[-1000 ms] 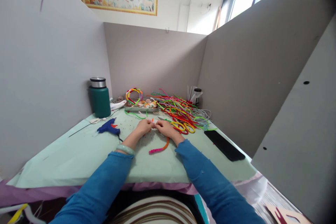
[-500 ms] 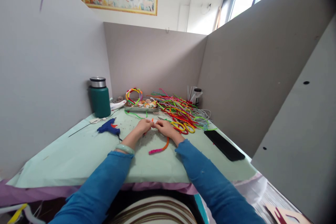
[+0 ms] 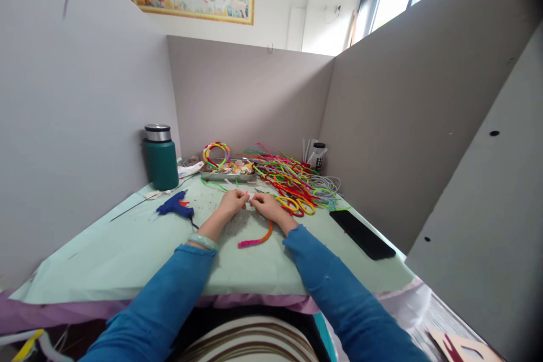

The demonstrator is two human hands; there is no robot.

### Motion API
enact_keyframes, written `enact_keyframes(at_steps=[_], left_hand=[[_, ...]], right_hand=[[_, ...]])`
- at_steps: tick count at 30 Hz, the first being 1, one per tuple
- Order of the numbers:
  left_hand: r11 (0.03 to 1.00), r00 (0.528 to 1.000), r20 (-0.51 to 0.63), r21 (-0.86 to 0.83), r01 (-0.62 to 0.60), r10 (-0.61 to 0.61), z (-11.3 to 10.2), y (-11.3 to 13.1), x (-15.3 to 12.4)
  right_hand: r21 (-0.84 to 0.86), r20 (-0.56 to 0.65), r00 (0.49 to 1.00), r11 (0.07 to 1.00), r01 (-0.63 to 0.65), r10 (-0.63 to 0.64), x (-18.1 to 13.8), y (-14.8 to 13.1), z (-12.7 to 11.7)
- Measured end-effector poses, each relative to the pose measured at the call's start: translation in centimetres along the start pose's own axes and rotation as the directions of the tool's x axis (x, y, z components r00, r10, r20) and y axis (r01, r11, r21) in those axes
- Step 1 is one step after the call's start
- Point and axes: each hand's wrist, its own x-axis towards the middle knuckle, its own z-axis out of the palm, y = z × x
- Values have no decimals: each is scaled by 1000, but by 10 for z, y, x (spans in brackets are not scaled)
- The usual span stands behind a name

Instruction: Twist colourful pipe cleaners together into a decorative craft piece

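Observation:
Over the middle of the table, my left hand [image 3: 234, 202] and my right hand [image 3: 264, 204] face each other, fingertips close together and pinched. A small orange tip, seemingly of pipe cleaner [image 3: 246, 193], shows at the fingertips of my left hand. From under my right hand curves a fuzzy strip [image 3: 270, 233], orange near the hand and pink at its free end, which looks wound from pipe cleaner. My fingers hide most of what lies between them. Yellow-handled scissors [image 3: 288, 204] lie just beyond my right wrist.
A blue glue gun [image 3: 176, 205] lies to the left, near a green bottle [image 3: 161, 158]. Behind my hands are a metal tray [image 3: 227, 176] of small pieces, colourful hoops [image 3: 216, 155] and a heap of pipe cleaners [image 3: 284, 172]. A black phone [image 3: 362, 235] lies right. Grey partitions [image 3: 254, 96] surround the table.
My left hand has shifted slightly up, and its fingertips stand a little apart from my right hand's. The pink end of the strip has moved slightly left and up.

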Motion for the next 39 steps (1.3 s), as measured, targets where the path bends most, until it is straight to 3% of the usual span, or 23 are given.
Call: enact_keyframes(at_steps=[5,10,15,39], left_hand=[[989,995,-34,-108,-97,94,1,-4,4],[984,989,-61,-111,-140,134,1,-3,4],[995,995,-45,-37,-88,87,-3,7,1],[961,983,-49,225,-162,177,0,4,2]], right_hand=[[30,-14,998,998,-57,58,0,-1,-1],[65,-19,996,995,-81,83,1,0,-1],[65,-25,997,995,-77,79,1,0,-1],[71,-25,998,996,-62,64,2,1,0]])
